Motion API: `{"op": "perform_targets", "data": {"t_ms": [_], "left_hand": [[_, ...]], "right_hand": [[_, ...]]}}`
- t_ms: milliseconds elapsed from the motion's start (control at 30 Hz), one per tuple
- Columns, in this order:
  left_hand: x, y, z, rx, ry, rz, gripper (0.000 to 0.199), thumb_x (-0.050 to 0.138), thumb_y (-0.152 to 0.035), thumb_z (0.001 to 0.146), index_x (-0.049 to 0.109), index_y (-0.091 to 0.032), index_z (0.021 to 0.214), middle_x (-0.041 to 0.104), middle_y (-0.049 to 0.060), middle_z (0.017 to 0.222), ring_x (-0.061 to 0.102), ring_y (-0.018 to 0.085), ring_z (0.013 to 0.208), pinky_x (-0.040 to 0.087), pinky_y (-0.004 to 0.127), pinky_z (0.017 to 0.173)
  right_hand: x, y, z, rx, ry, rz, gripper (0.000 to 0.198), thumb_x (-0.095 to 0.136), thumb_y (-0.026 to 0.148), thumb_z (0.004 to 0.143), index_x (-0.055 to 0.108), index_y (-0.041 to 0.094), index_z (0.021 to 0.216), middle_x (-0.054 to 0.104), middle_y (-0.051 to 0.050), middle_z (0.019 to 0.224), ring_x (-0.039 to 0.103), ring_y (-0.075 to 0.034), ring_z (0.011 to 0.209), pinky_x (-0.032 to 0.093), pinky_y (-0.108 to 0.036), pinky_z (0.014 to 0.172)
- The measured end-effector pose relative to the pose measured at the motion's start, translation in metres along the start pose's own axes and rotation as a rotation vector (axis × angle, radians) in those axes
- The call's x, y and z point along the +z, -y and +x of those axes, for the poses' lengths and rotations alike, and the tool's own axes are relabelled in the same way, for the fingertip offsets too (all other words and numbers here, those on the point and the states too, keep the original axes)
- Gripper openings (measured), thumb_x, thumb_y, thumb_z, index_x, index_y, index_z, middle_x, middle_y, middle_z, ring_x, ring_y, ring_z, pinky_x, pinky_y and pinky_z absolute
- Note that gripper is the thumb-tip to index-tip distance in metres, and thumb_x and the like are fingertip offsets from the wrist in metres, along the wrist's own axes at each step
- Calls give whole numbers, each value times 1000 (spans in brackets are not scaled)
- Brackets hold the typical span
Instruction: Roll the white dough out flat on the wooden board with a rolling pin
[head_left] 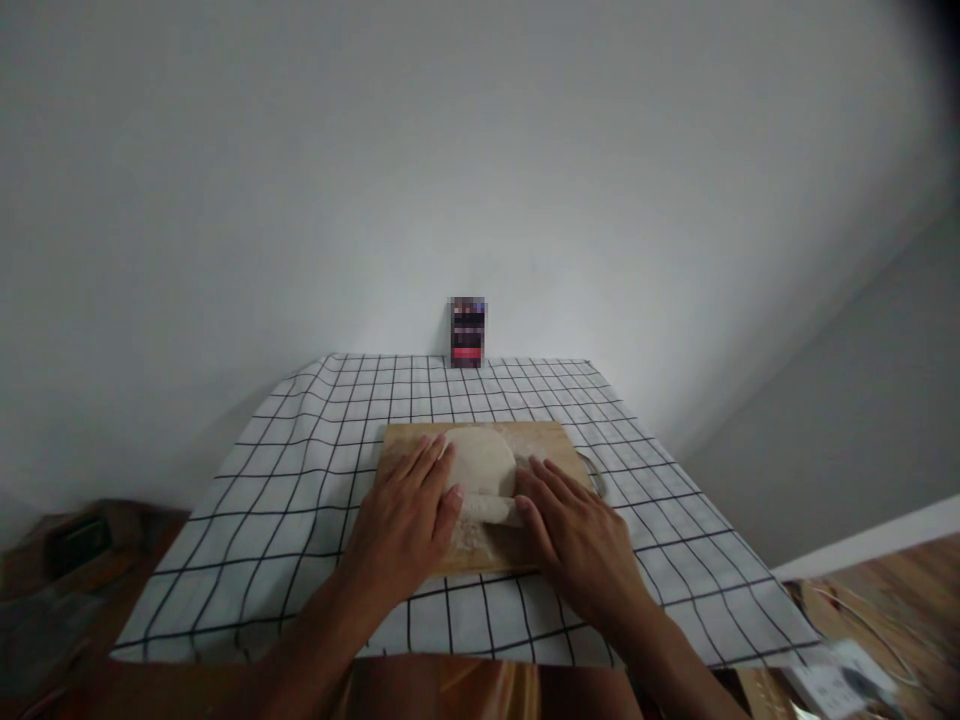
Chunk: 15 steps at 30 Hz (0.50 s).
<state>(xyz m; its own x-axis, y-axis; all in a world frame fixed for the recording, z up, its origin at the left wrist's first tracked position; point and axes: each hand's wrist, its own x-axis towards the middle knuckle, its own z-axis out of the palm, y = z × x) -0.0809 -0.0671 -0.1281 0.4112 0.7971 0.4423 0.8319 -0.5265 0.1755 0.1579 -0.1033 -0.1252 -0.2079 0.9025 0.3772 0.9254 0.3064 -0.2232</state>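
Observation:
A round, flattened piece of dough (pixel 480 460) lies on a wooden board (pixel 551 435) dusted with flour. Across its near edge runs a pale, floury rolling pin (pixel 489 509), only its middle showing between my hands. My left hand (pixel 412 505) lies flat over the pin's left end, fingers stretched forward beside the dough. On the other end rests my right hand (pixel 577 525), palm down, its fingers stretched out and angled inward. Neither hand is wrapped round the pin; both ends of it are hidden beneath them.
A white tablecloth with black grid lines (pixel 292 480) covers the table. Against the wall at the back stands a small blurred dark packet (pixel 468 333). A metal loop (pixel 594 472) sticks out at the board's right. A white power strip (pixel 832 685) lies at the lower right.

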Motion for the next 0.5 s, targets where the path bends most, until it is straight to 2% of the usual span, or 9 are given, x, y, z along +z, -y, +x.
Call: {"op": "perform_targets", "data": {"t_ms": [67, 200, 367, 433, 500], "left_hand": [[1, 2, 0, 5, 9, -13, 54, 36, -39, 111, 55, -14, 154, 56, 15, 161, 48, 30, 154, 42, 54, 127], [1, 5, 13, 10, 51, 15, 53, 33, -38, 112, 59, -12, 150, 60, 17, 157, 50, 32, 152, 39, 57, 128], [5, 9, 65, -25, 148, 57, 51, 37, -41, 112, 62, -15, 148, 63, 16, 155, 47, 37, 154, 32, 64, 128], [11, 13, 89, -53, 280, -11, 52, 37, -45, 112, 63, -16, 147, 62, 14, 156, 46, 39, 154, 34, 67, 126], [20, 17, 108, -58, 316, -42, 51, 39, -49, 111, 66, -20, 143, 64, 12, 154, 49, 41, 152, 38, 70, 122]], "right_hand": [[-2, 2, -2, -3, -8, -6, 49, 35, 48, 110, 67, 26, 140, 62, -9, 156, 55, -32, 148, 52, -55, 115], [-2, 3, -4, 1, -9, 24, 42, 43, 52, 108, 70, 30, 132, 68, -7, 150, 65, -32, 136, 58, -53, 106], [2, -5, 1, -2, -23, 123, 39, 47, 51, 107, 71, 29, 129, 73, -9, 142, 68, -31, 132, 57, -52, 109], [1, -10, 7, 31, -5, 131, 42, 46, 52, 108, 71, 27, 130, 73, -11, 140, 68, -32, 132, 56, -53, 109], [-3, -12, 14, 46, 56, 121, 43, 43, 51, 109, 72, 25, 128, 73, -12, 141, 66, -32, 134, 56, -52, 111]]}}
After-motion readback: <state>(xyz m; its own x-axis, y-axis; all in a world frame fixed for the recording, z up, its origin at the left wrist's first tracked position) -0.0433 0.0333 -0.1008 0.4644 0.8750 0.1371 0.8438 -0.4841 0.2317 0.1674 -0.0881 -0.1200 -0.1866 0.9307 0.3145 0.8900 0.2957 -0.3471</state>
